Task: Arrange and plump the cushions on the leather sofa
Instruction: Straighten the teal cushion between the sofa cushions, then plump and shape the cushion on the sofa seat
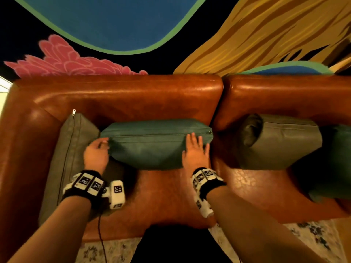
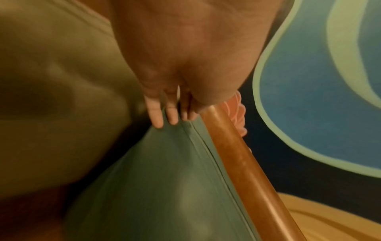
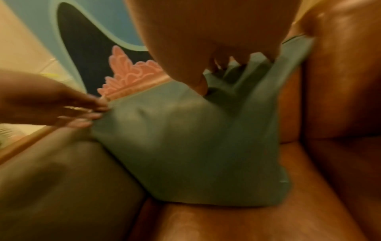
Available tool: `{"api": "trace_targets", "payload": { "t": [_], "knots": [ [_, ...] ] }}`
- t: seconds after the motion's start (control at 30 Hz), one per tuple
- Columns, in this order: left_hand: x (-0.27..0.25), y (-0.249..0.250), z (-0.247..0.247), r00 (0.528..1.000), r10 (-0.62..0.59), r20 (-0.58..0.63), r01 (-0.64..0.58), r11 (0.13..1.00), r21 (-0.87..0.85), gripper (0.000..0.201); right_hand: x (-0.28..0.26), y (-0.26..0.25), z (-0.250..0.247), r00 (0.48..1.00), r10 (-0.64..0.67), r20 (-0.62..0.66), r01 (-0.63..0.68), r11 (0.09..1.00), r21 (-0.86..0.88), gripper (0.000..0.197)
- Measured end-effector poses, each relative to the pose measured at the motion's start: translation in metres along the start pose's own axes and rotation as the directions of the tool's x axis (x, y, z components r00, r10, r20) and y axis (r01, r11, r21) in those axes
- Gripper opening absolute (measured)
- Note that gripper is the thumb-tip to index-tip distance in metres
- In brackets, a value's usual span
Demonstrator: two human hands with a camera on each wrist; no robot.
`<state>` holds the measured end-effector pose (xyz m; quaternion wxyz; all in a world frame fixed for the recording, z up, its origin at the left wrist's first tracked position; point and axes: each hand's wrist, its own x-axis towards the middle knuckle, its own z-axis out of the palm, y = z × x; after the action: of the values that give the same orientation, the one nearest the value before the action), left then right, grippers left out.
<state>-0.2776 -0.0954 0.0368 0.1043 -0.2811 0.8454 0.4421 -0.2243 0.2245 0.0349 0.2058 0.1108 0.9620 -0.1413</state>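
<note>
Teal leather cushion [image 1: 159, 147] is propped against the brown leather sofa [image 1: 121, 95] backrest. Left hand [image 1: 96, 153] pinches its left corner, right hand [image 1: 195, 150] lies flat, fingers straight, on its right end.

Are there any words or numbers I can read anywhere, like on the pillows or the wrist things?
No readable words or numbers anywhere.
Wrist bands: only black-and-white square code patterns, no letters.
Teal cushion: plain, no label shows.
Grey cushion: plain, only a zip.
Wall painting: shapes only, no writing.
Both wrist views are blurred and show no text.
</note>
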Motion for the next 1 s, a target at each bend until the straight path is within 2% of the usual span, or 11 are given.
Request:
{"api": "trace_targets", "payload": {
  "t": [0.07, 0.17, 0.2, 0.27, 0.37, 0.47, 0.57, 0.63, 0.83, 0.93, 1.0],
  "knots": [
    [0.001, 0.017, -0.018, 0.99, 0.035, -0.135, -0.004, 0.975, 0.22, 0.034, -0.002, 0.027, -0.014, 0.994, 0.114, -0.004, -0.113, 0.99, 0.084, 0.065],
    [-0.016, 0.067, -0.004, 0.959, 0.196, -0.205, -0.14, 0.955, 0.26, 0.028, -0.007, 0.056, -0.034, 0.99, 0.138, -0.041, -0.13, 0.978, 0.162, 0.063],
    [-0.023, 0.084, 0.013, 0.943, 0.293, -0.158, -0.248, 0.935, 0.253, 0.026, -0.009, 0.065, -0.038, 0.987, 0.149, -0.058, -0.135, 0.972, 0.193, 0.062],
    [-0.047, 0.119, 0.062, 0.886, 0.459, 0.063, -0.459, 0.854, 0.246, 0.022, -0.016, 0.085, -0.044, 0.976, 0.204, -0.08, -0.175, 0.945, 0.277, 0.063],
    [-0.105, 0.172, 0.147, 0.722, 0.555, 0.414, -0.665, 0.722, 0.192, 0.018, -0.033, 0.123, -0.056, 0.942, 0.318, -0.106, -0.249, 0.876, 0.414, 0.065],
    [-0.175, 0.217, 0.235, 0.467, 0.558, 0.686, -0.815, 0.573, 0.089, 0.018, -0.061, 0.187, -0.076, 0.875, 0.468, -0.121, -0.335, 0.768, 0.546, 0.064],
    [-0.237, 0.257, 0.305, 0.292, 0.511, 0.808, -0.872, 0.489, 0.005, 0.022, -0.094, 0.261, -0.098, 0.766, 0.634, -0.111, -0.421, 0.624, 0.658, 0.062],
    [-0.273, 0.278, 0.351, 0.227, 0.476, 0.85, -0.887, 0.46, -0.021, 0.025, -0.12, 0.315, -0.113, 0.684, 0.722, -0.104, -0.455, 0.533, 0.714, 0.06],
    [-0.356, 0.325, 0.472, 0.119, 0.416, 0.901, -0.921, 0.386, -0.057, 0.033, -0.17, 0.47, -0.135, 0.471, 0.882, -0.019, -0.46, 0.264, 0.848, 0.058],
    [-0.39, 0.346, 0.537, 0.116, 0.384, 0.916, -0.923, 0.383, -0.044, 0.042, -0.161, 0.556, -0.139, 0.41, 0.908, 0.091, -0.4, 0.09, 0.912, 0.066],
    [-0.409, 0.359, 0.577, 0.135, 0.366, 0.921, -0.925, 0.381, -0.016, 0.044, -0.138, 0.621, -0.137, 0.409, 0.899, 0.157, -0.326, -0.017, 0.945, 0.071]
  ]
}}
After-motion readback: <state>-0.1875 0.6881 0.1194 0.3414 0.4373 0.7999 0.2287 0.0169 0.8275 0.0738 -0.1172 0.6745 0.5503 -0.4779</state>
